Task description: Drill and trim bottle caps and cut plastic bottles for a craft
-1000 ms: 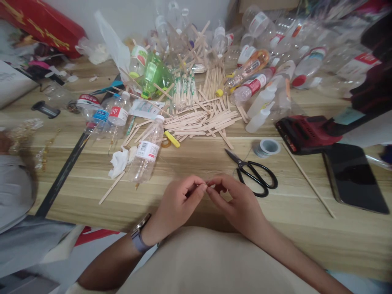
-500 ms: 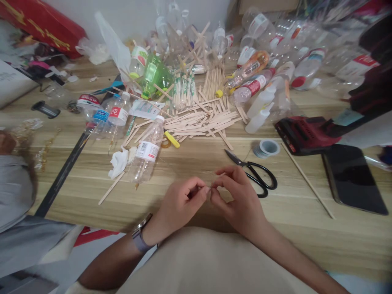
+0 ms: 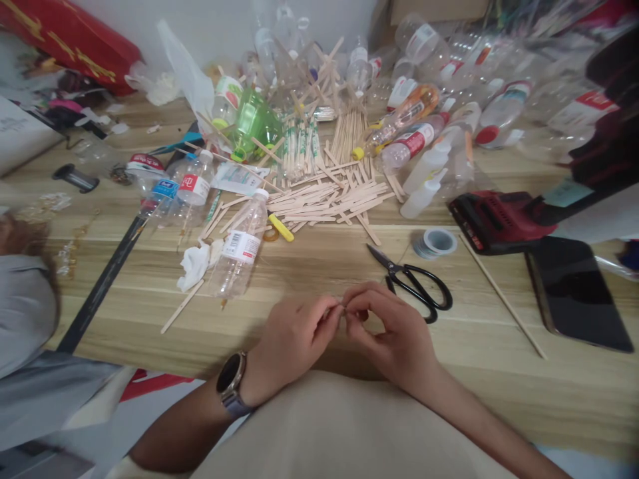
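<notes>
My left hand, with a watch on its wrist, is closed in a pinch. Fingertip to fingertip with it, my right hand pinches too. Whatever sits between the fingers is too small to name. Black-handled scissors lie just beyond my right hand. Behind them stands a spool of grey wire or cord. To the left of my hands a clear plastic bottle lies on the table, beside a crumpled tissue and a wooden stick.
A heap of flat wooden sticks covers the table's middle, with many plastic bottles behind. At right are a red and black power tool, a thin rod and a phone. Another person's sleeve shows at left.
My left wrist has turned so the watch face shows. The fingers of my right hand have curled lower and closer together, and both hands still meet at the fingertips.
</notes>
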A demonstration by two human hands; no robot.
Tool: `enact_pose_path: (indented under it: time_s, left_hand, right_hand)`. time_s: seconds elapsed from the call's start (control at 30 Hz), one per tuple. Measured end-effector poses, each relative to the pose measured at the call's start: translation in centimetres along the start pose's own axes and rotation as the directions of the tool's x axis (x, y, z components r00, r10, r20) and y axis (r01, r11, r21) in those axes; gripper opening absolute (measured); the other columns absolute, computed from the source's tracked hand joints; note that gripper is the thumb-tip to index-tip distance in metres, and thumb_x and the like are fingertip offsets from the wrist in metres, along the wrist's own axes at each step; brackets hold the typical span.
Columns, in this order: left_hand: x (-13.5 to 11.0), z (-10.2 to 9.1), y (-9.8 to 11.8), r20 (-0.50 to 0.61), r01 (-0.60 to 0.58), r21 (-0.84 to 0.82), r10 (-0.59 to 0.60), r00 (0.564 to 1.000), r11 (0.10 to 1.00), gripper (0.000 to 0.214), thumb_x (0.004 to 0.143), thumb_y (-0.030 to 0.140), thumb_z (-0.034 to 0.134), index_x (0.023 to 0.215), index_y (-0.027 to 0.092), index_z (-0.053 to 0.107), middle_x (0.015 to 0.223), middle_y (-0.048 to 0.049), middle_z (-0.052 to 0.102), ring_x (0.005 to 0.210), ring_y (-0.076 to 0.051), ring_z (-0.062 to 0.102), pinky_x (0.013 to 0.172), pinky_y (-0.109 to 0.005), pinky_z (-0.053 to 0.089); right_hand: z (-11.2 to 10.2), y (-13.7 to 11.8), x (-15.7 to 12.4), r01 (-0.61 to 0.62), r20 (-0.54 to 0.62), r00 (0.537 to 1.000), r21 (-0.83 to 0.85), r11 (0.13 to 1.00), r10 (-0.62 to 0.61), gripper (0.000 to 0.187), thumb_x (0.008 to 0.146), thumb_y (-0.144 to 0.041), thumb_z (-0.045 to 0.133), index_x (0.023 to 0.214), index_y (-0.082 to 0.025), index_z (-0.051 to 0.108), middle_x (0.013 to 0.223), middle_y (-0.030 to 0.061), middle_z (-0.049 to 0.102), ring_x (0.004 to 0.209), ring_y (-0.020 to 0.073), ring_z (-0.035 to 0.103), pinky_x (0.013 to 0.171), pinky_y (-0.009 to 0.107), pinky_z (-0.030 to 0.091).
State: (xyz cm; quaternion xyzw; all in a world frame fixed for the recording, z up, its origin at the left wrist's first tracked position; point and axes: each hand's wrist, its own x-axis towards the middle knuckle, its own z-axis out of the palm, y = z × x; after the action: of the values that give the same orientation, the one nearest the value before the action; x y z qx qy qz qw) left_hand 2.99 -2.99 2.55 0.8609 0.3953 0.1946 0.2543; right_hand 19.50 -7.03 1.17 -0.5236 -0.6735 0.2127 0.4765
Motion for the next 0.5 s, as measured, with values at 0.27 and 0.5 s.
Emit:
enact_pose_path:
  time_s: [0.27, 0.5]
  left_hand:
    - [-0.45, -0.02, -0.66, -0.008, -0.243, 0.092, 0.245, 0.97, 0.966, 0.031, 0.098, 0.018, 0.037, 0.112, 0.015, 0.064, 0.085, -0.008, 0.077, 0.076, -0.018, 0.07, 0.068, -0.029, 0.049]
    - [0.26, -0.5, -0.14, 0.108, 0.097, -0.17, -0.079, 0.991, 0.981, 0.016, 0.087, 0.024, 0.052, 0.081, 0.02, 0.067, 0.061, 0.0012, 0.063, 0.056, -0.012, 0.052, 0.055, -0.024, 0.037]
  right_hand:
    - [0.05, -0.23, 0.14, -0.2, 0.045, 0.98, 0.234, 0.952, 0.195, 0.015, 0.073, -0.01, 0.052, 0.066, -0.023, 0.054, 0.069, -0.0007, 0.062, 0.062, 0.0138, 0.055, 0.058, 0.027, 0.045]
    - [-0.37, -0.08, 0.25, -0.064, 0.052, 0.997, 0.041, 0.997, 0.062, 0.016, 0.077, -0.008, 0.053, 0.07, -0.023, 0.055, 0.077, 0.0018, 0.063, 0.07, 0.0152, 0.061, 0.062, 0.027, 0.049]
